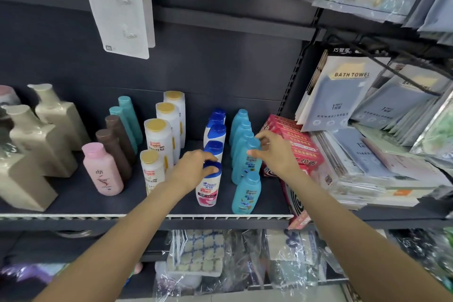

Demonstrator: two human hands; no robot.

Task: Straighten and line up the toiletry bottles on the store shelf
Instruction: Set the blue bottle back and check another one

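Gripping the blue cap of the front white plastic shampoo bottle with a pink-and-white label (208, 185), the left hand (193, 169) sat at centre frame, its fingers curled over the cap top. That bottle stood upright at the front of a row of white bottles with blue caps (215, 132), which ran back toward the dark rear panel.

The right hand (274, 152), right of centre, pinched the cap of a light blue plastic bottle (247, 162) between thumb and fingertips. This bottle was second from the front in a row of matching light blue bottles (241, 127). The front light blue bottle (246, 193) stood upright just below the hand, near the shelf edge and apart from it.

Left of centre, a row of white bottles with gold caps (159, 135) stood upright on the dark flat shelf (81, 201). Further left stood a pink plastic bottle (103, 170), two brown bottles (114, 147) and two teal bottles (127, 115) behind them. Large beige angular bottles (39, 140) occupied the left edge of the frame.

Red cardboard boxes (291, 140) lay stacked just right of the light blue row, partly behind the right forearm. Packaged bath towels in clear wrap (343, 95) filled the right of the frame.
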